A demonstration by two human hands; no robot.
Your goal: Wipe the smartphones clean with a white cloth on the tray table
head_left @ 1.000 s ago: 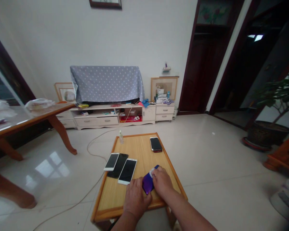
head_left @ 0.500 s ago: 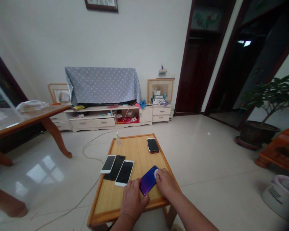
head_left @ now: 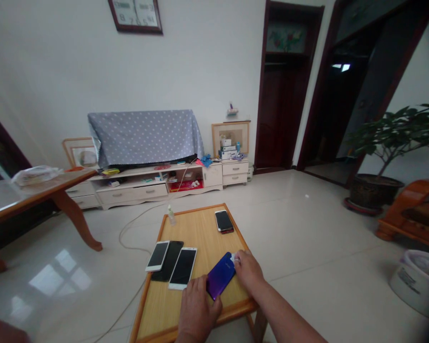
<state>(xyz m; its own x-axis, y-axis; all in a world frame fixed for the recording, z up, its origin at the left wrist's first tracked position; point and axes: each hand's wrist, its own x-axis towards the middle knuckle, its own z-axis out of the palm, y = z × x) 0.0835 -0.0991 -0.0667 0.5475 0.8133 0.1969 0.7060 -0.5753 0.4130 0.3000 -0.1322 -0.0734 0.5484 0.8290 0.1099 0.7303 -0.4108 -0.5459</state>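
A blue-purple smartphone [head_left: 220, 276] lies slantwise on the small wooden table [head_left: 205, 231], back side up. My left hand [head_left: 198, 307] grips its lower left end between thumb and fingers. At the upper right edge of that phone, my right hand [head_left: 249, 271] pinches a small white wad [head_left: 232, 258], perhaps tissue or cloth, against it. To the left lie a white phone [head_left: 158, 256], a black phone [head_left: 170, 261] partly beneath it, and another white phone [head_left: 183, 268]. Near the far right corner rests a small stack of phones [head_left: 223, 220].
A small clear bottle [head_left: 171, 216] stands at the table's far left corner. Around it are a cable [head_left: 128, 247] on the tiled floor, a larger table [head_left: 71, 186] at left, a low cabinet [head_left: 132, 193] ahead, a potted plant [head_left: 375, 190] and a white bucket [head_left: 413, 281] at right.
The camera view has tilted up, showing more of the wall clock. My right hand has shifted the white wad slightly along the phone's top edge; my left hand keeps its grip.
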